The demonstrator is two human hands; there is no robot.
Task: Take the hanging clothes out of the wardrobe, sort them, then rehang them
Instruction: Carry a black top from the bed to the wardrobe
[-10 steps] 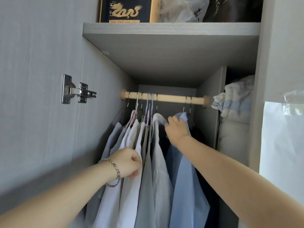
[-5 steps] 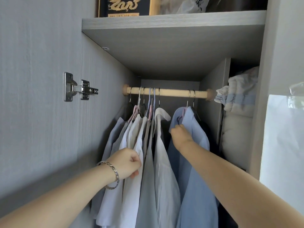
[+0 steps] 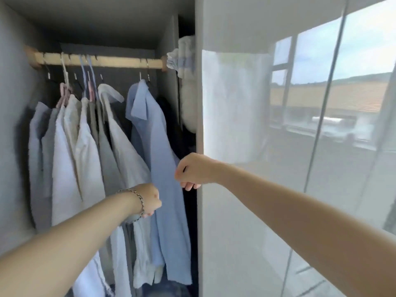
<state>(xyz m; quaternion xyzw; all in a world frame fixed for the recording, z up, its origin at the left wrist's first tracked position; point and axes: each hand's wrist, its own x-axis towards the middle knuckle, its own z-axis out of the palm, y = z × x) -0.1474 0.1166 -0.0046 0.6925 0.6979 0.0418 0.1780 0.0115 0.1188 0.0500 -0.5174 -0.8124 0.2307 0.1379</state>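
The blue shirt (image 3: 158,159) hangs lengthwise down from the rod (image 3: 100,60), between both fists; right hand (image 3: 194,170) and left hand (image 3: 150,199) pinch its edges.

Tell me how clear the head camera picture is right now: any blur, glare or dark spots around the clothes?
Head view: motion blur smears the whole frame, softening the pale shirts and rail; the glossy door on the right reflects a bright window scene; the wardrobe's back, behind the blue shirt, is in deep shadow; both hands, left hand and right hand, are fairly readable.
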